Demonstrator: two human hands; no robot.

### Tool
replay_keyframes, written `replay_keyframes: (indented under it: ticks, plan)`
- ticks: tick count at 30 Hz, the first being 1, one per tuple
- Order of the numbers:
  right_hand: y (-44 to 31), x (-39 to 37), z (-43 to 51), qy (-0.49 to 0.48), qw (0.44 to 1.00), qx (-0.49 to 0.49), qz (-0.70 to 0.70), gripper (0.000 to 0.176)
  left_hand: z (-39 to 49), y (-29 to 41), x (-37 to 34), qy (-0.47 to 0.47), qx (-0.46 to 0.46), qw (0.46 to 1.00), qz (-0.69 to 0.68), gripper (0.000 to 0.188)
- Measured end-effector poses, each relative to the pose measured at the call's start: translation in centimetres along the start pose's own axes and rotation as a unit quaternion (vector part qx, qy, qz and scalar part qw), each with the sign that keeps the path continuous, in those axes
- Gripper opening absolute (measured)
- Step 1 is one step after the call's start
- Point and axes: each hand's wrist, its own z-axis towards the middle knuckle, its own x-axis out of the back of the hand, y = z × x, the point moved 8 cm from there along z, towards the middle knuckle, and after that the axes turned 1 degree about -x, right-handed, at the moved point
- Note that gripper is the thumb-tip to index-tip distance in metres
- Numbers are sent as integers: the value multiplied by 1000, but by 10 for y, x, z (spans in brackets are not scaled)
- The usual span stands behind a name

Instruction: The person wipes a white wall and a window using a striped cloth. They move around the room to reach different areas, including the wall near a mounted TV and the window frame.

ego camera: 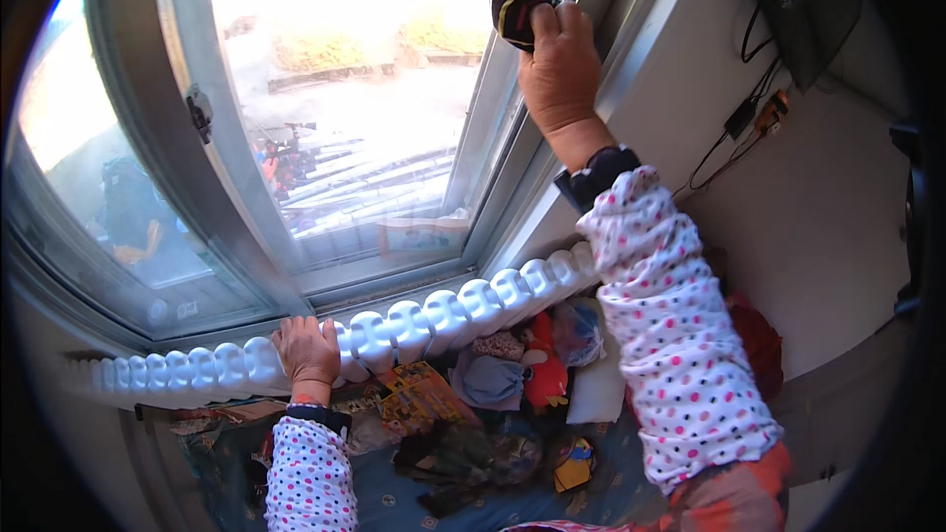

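My right hand [563, 66] is raised at the upper right part of the window, its fingers closed on a bunched dark cloth [517, 11] with yellow, white and pink stripes. The cloth is held at the right edge of the window sash [494, 89]; whether it touches the glass I cannot tell. Lower down, my left hand [307, 355] rests with its fingers over the top of a white ribbed radiator [446, 318] below the window. Polka-dot sleeves cover both forearms.
A window latch [199, 112] sits on the left frame. Beneath the radiator, a patterned blue bedcover [384, 491] holds clothes, a red plush toy [545, 377], a white pillow [595, 391] and a printed yellow packet [425, 399]. Black cables [720, 155] hang on the right wall.
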Motion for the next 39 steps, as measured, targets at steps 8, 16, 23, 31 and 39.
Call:
replay_keyframes:
  ticks: [8, 16, 23, 31, 39]
  plan:
    - [-70, -41, -158, -173, 981, 1, 93, 19, 0, 1, 3, 8, 10, 1000, -6, 30]
    - [-67, -51, -178, -218, 963, -92, 125, 33, -2, 1, 2, 18, 7, 1000, -4, 29]
    - [-37, -24, -64, 8, 967, -174, 188, 39, -2, 1, 1, 26, 4, 1000, -4, 30]
    - [-64, -44, -115, -43, 966, -166, 195, 40, 0, 2, 3, 22, 6, 1000, -2, 30]
    - [-102, -60, -211, -211, 927, -185, 250, 39, -2, 2, 2, 25, 7, 1000, -7, 31]
